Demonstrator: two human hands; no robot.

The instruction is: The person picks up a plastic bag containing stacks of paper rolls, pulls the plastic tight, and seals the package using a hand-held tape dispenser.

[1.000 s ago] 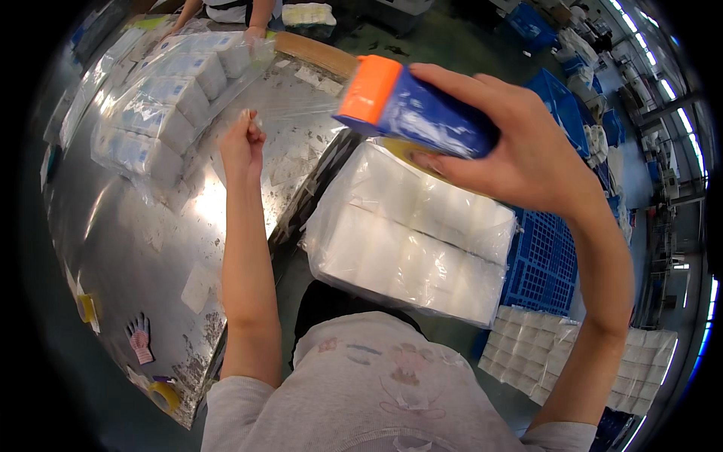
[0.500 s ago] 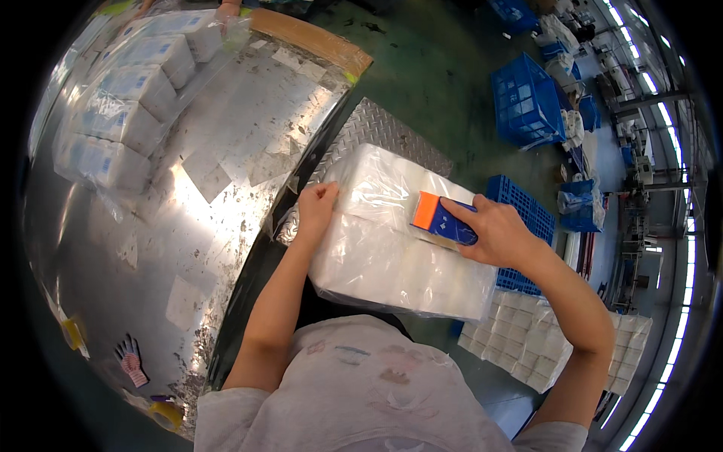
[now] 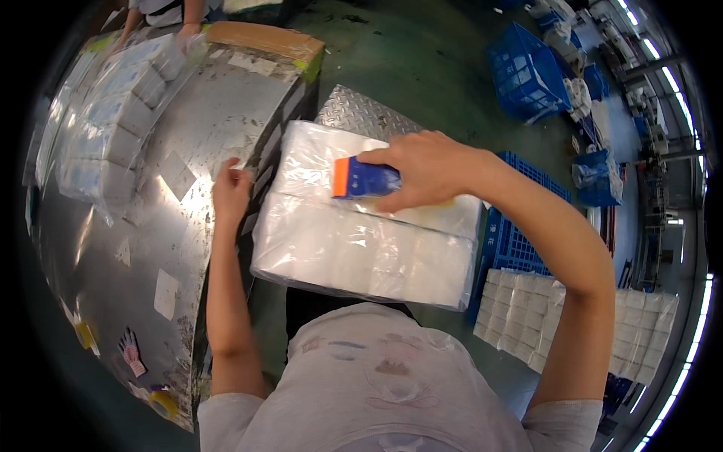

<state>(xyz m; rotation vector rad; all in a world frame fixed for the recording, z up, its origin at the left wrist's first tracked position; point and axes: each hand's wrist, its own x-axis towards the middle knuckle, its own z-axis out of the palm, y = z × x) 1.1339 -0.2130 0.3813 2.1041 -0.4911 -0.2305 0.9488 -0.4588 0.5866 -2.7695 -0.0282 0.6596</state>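
A large clear-plastic-wrapped bundle of white paper packs (image 3: 324,237) lies in front of my body. My right hand (image 3: 433,169) grips a blue tape dispenser with an orange front edge (image 3: 365,178) over the top of the bundle, near the seam between its packs. Yellowish tape shows under that hand. Left of the bundle and apart from it, my left hand (image 3: 231,194) is raised by the metal table's edge with its fingers pinched together. What they hold, if anything, is too small to make out.
The metal table (image 3: 218,98) on the left bears wrapped packs (image 3: 105,158), a glove (image 3: 131,352) and a yellow tape roll (image 3: 163,404). Another person's hand (image 3: 188,32) is at its far end. Blue crates (image 3: 527,71) and stacked white packs (image 3: 520,313) stand on the right.
My right hand has moved left across the bundle with the tape dispenser. My left hand has come away from the bundle's left edge toward the table. The bundle appears shifted left in view.
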